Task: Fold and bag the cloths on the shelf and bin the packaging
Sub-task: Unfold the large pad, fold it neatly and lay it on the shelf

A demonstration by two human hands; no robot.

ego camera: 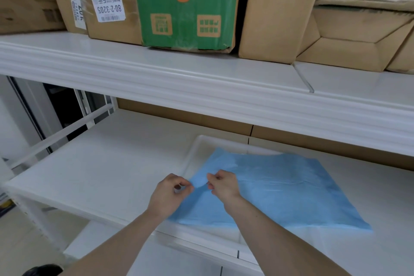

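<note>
Both hands are close together at the cloth's [280, 188] left edge, left hand [170, 195] and right hand [224, 186] each pinching the blue sheet there. The cloth lies flat on the lower shelf [100, 163], spreading out to the right of the hands, long axis running left-right, far corner pointing right and toward me. The right hand sits over it, so it's nearer the bulk. My guess is the next move is a fold rightward.

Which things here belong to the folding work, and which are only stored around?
Job: blue cloth, pinched at its left edge by left hand and right hand; white tray under it.
Lying about: green box, brown cartons, labelled carton.
</note>
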